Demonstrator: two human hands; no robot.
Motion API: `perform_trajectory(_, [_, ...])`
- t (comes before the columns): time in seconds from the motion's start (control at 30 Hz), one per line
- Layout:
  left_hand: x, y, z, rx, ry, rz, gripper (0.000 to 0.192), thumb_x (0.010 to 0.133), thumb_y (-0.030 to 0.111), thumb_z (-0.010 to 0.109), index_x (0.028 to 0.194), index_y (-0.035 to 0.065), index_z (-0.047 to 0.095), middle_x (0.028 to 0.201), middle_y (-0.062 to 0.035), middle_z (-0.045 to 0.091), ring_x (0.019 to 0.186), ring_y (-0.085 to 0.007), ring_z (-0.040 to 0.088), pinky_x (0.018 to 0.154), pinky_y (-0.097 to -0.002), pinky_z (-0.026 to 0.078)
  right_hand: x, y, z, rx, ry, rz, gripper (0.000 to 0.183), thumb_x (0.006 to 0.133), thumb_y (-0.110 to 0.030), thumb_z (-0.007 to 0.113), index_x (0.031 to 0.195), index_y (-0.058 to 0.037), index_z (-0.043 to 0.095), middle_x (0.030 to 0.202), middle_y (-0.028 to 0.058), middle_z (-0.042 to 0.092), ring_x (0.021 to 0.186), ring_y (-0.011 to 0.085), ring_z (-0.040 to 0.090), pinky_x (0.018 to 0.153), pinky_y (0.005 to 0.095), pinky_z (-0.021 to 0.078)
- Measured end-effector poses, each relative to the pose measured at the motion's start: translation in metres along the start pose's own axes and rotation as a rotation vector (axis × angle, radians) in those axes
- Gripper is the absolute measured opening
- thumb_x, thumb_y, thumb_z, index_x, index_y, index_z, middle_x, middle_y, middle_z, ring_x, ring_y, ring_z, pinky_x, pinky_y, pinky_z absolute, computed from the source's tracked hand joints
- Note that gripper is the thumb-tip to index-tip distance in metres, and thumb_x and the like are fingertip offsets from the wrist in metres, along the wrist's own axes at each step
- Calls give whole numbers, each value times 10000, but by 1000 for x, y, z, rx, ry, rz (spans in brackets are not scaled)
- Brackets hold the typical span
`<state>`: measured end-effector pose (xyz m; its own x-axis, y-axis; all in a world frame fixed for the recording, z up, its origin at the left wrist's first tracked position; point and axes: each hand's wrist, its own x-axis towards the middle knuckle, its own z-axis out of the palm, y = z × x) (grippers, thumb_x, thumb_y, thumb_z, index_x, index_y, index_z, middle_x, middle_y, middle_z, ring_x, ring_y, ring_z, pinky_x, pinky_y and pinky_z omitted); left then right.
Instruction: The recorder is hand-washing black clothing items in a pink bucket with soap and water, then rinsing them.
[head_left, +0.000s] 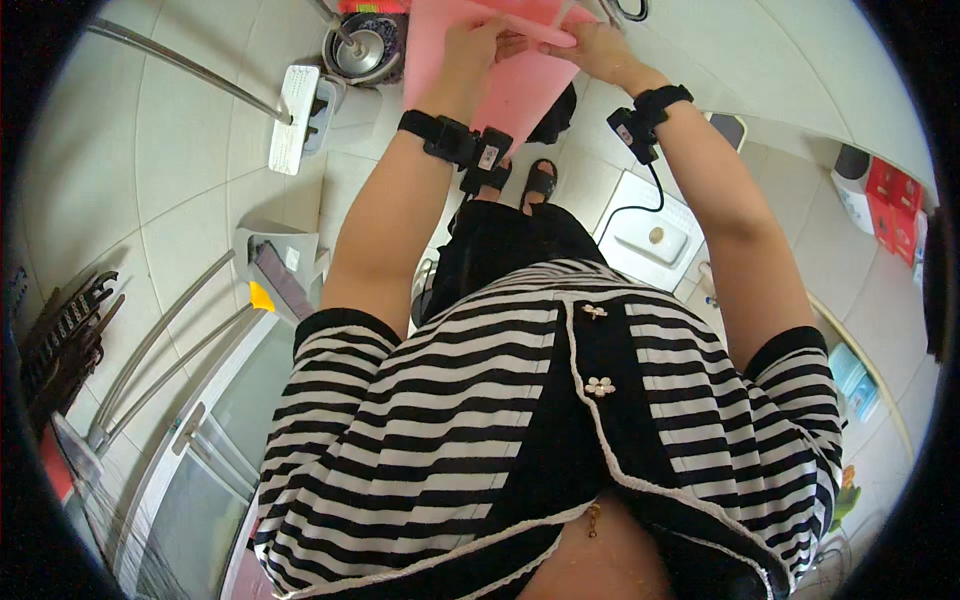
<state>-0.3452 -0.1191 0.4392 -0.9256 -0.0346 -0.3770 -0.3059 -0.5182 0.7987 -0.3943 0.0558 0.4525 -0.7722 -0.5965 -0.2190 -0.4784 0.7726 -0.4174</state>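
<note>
At the top of the head view, a pink sheet (517, 97), plastic or cloth, hangs in front of me. My left hand (476, 41) grips its upper part, with some fingertips hidden in the folds. My right hand (596, 52) pinches a rolled or folded edge of the same sheet, a short way to the right. The top of the sheet runs out of the picture. Behind its lower right side shows a black item (555, 116) that is too covered to identify.
Left of the sheet stands a mop bucket with a metal spinner (360, 56). A white flat mop head (294, 120) and a grey dustpan (281, 262) are along the tiled wall. A white squat toilet (652, 229) is set in the floor at right. Red boxes (892, 199) sit far right.
</note>
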Motion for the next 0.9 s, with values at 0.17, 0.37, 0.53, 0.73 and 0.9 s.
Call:
perform_trajectory(0.17, [-18,12,24,154,-230,9,188,834,99,464,910,-54,542,836,-138,585,766,-242,591,734,-334,488,-20,18,17,94,-27,104,389,748,-424,537,946,-92,580,776,161,597,718,313,572,660,396,452])
perform_trajectory(0.37, [-25,-1,12,88,-195,-193,239,844,191,472,897,-33,540,845,-136,597,753,-229,602,687,-338,496,-52,-14,10,18,248,7,292,725,-315,596,840,-52,546,647,163,558,593,338,540,546,409,426])
perform_trajectory(0.53, [-23,20,-43,467,-74,-418,297,826,266,510,974,9,532,915,-109,599,788,-198,593,672,-300,481,-77,-3,-22,-89,75,4,304,748,-327,574,828,-37,536,615,173,541,591,354,532,518,429,409])
perform_trajectory(0.73, [22,4,-91,904,-61,-302,424,791,324,548,1098,38,490,1051,-83,551,942,-175,516,756,-315,435,-87,-11,-35,-257,-132,-360,177,579,-118,573,744,-66,534,654,83,528,681,261,536,584,367,431])
perform_trajectory(0.9, [33,-33,-108,1093,-122,-511,533,769,319,575,1189,35,410,1116,-85,498,927,-192,502,749,-324,425,-93,-23,-62,-298,-142,-710,57,602,-93,516,648,-78,485,615,37,484,671,190,512,676,285,414])
